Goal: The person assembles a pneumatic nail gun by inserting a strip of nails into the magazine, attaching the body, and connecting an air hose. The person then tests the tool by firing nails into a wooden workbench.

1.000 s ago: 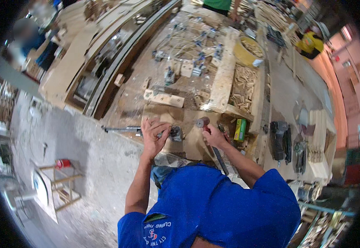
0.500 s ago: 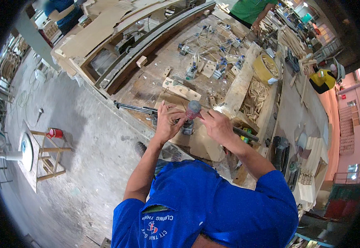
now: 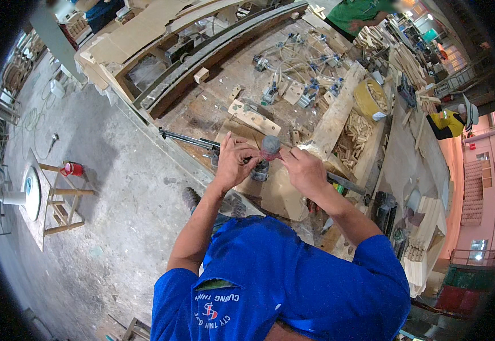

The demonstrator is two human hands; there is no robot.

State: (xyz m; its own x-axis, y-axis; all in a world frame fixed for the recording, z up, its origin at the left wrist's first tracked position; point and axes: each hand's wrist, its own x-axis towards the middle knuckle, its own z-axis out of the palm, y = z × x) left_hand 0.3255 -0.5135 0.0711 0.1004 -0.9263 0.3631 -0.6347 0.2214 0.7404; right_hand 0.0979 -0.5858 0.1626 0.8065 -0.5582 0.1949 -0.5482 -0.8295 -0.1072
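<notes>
My right hand (image 3: pixel 303 170) is closed around the handle of a mallet, which is mostly hidden by the fingers. The mallet's round head (image 3: pixel 270 146), grey on top and reddish below, is between my hands. Close to its left side is my left hand (image 3: pixel 237 163), fingers bent and pinched together; whatever they grip is hidden. Beneath both hands, brown cardboard (image 3: pixel 283 196) covers the bench edge. A dark metal bar clamp (image 3: pixel 187 138) extends left from under my left hand. Just beyond, a pale wooden piece with holes (image 3: pixel 253 117) lies on the bench.
Several clamps with clear hoses (image 3: pixel 307 94) spread across the bench's far part. A long pale board (image 3: pixel 338 108) lies beside loose dowels (image 3: pixel 356 136) and a yellow tub (image 3: pixel 367 102). A co-worker in green (image 3: pixel 358 17) stands at the far side. A wooden stand (image 3: pixel 59 196) is on the floor at left.
The view has shifted slightly. The mallet head has risen a little and shows more of its grey top. The green-shirted co-worker's arm has drawn back from the bench. My grips look unchanged.
</notes>
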